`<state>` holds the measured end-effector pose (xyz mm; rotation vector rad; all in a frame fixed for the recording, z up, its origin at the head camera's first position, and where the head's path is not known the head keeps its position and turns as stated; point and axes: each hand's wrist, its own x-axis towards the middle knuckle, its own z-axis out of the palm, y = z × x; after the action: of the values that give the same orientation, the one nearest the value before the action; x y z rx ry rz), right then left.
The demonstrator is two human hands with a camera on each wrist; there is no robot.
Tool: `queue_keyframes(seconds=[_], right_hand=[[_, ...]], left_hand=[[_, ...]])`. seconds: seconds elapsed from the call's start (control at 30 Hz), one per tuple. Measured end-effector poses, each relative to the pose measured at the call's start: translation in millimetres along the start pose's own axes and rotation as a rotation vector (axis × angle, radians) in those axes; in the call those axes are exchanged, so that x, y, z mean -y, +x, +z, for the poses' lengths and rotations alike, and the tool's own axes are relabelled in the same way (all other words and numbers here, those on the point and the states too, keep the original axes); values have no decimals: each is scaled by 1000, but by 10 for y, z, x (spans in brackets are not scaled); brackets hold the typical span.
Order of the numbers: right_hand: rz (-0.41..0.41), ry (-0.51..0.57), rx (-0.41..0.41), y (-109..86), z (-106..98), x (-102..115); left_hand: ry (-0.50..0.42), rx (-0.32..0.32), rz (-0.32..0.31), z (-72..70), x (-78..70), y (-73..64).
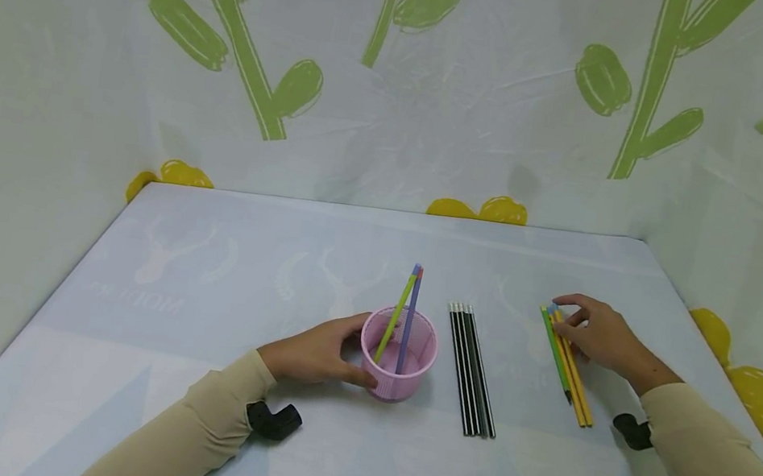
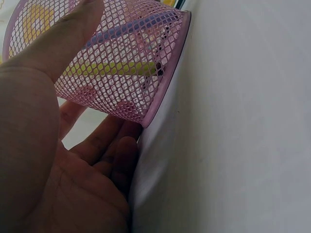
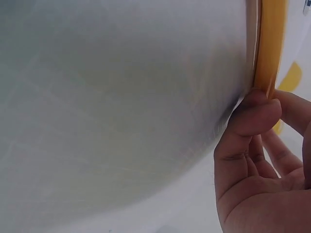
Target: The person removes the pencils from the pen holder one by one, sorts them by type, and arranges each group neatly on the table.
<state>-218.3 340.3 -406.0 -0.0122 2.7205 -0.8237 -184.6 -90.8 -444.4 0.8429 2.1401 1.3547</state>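
Note:
A pink mesh pencil cup [image 1: 393, 386] stands upright on the table, its rim facing up. My left hand [image 1: 316, 349] holds it from the left, thumb across the near side and fingers around the far side. Inside lean a lime-green pencil [image 1: 395, 320] and a purple pencil [image 1: 407, 331]; their lower parts show through the mesh in the left wrist view. At the right, my right hand [image 1: 598, 333] is at the far ends of the yellow pencils [image 1: 578, 388]. Thumb and finger pinch a yellow pencil [image 3: 270, 43] in the right wrist view. Beside these lies a green pencil [image 1: 555, 354].
Several black pencils [image 1: 471, 372] lie side by side between the cup and the yellow pencils. The pale tabletop [image 1: 262, 254] meets a white wall covering [image 1: 478, 121] with green leaf prints at the back and sides.

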Motion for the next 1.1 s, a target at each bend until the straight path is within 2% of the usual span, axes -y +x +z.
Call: queue_keyframes(seconds=[0.9, 1.1], right_hand=[[1, -65, -5, 36, -6, -30], [-13, -82, -39, 12, -6, 13]], left_hand=[[-19, -1, 4, 7, -9, -2], [-20, 2, 6, 10, -13, -7]])
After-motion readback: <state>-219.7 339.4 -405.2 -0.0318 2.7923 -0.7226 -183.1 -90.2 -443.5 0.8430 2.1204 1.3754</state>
